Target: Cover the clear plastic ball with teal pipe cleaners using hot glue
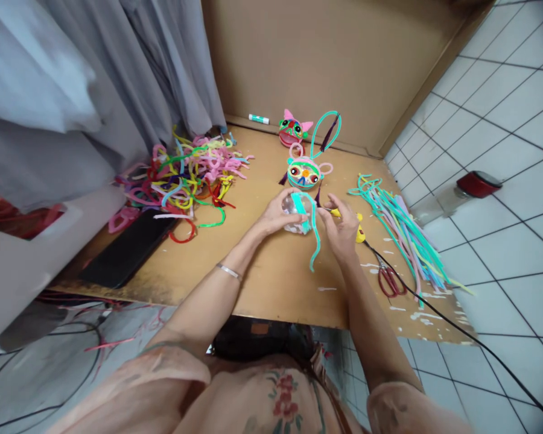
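My left hand is closed round a clear plastic ball just above the table. A turquoise fuzzy pipe cleaner lies along the ball, and its loose end curves down on the right. My right hand is closed on a yellow glue gun, partly hidden behind the fingers. The nozzle side points left at the pipe cleaner; whether it touches cannot be made out. Just beyond the hands sits a decorated ball face with pink ears and a turquoise loop.
A second face with pink ears and a glue stick are at the back. Tangled pipe cleaners and a black phone lie left. Straight pipe cleaners, red-handled scissors, a black cord and a jar are right.
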A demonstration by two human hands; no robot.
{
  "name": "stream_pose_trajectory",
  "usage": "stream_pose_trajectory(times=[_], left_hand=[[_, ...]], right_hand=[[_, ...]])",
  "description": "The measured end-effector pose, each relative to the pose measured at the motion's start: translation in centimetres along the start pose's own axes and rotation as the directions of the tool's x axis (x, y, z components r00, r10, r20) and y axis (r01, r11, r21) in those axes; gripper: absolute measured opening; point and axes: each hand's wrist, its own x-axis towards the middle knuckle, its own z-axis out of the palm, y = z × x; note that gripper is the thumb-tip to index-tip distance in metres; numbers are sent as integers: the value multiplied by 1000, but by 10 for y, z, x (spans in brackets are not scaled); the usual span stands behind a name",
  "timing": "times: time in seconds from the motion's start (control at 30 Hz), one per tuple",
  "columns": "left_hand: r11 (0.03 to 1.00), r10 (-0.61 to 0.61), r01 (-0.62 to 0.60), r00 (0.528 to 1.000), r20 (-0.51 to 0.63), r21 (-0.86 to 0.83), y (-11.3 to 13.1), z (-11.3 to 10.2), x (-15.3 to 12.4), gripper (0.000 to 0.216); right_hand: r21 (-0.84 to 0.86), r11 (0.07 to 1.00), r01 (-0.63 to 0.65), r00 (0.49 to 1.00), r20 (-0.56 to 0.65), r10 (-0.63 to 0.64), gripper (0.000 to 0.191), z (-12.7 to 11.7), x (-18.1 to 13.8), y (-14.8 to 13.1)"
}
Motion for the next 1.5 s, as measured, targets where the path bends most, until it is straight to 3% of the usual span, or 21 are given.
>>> stream_pose_trajectory(times=[0.13, 0.27, 0.33, 0.43, 0.5, 0.57, 0.67, 0.73, 0.8, 0.93, 1.03, 1.13, 1.27, 1.5], left_hand=[[1000, 7, -8, 993, -119, -5, -7, -1, 4, 71], [999, 1, -7, 984, -177, -33, -14, 3, 7, 69], [999, 3, -12, 981, -195, -44, -15, 5, 7, 67], [999, 14, -22, 983, -185, -43, -15, 5, 6, 67], [999, 18, -25, 984, -176, -35, -14, 4, 6, 67], [999, 13, -21, 985, -174, -40, -13, 3, 5, 67], [998, -3, -8, 987, -163, -65, -11, 4, 5, 69], [998, -6, -3, 990, -140, -64, -9, 6, 4, 69], [998, -15, 8, 994, -109, -61, -8, 8, 3, 70], [996, -42, 36, 997, -70, -84, -7, 9, 3, 72], [997, -39, 34, 996, -81, -64, -7, 7, 3, 72], [999, -40, 37, 996, -78, -40, -8, 6, 3, 71], [1000, -19, 21, 997, -80, 20, -11, 6, 4, 71], [994, 29, -23, 998, -53, 109, -14, 4, 3, 75]], right_hand=[[-69, 996, -54, 983, 174, 65, 63, -14, -40, -14], [-247, 964, 101, 958, 286, -27, 81, -26, -82, -57], [-293, 925, 242, 892, 443, -94, 86, -21, -101, -84], [-250, 883, 397, 727, 673, -136, 83, 1, -124, -106], [-278, 882, 381, 688, 722, -70, 83, 14, -132, -102], [-342, 877, 338, 689, 724, 17, 79, 17, -130, -86], [-535, 821, 198, 789, 584, 191, 67, 4, -106, -49], [-691, 721, 42, 886, 359, 293, 60, -10, -79, -26], [-786, 613, -79, 933, 159, 324, 56, -23, -49, -6], [-872, 455, -181, 917, 17, 398, 50, -31, -2, 23], [-892, 376, -252, 831, 0, 557, 49, -26, 11, 37], [-868, 372, -330, 804, -52, 592, 52, -22, 10, 44], [-813, 428, -395, 837, -127, 532, 53, -26, 6, 46], [-614, 650, -449, 893, -283, 349, 50, -36, 8, 41]])
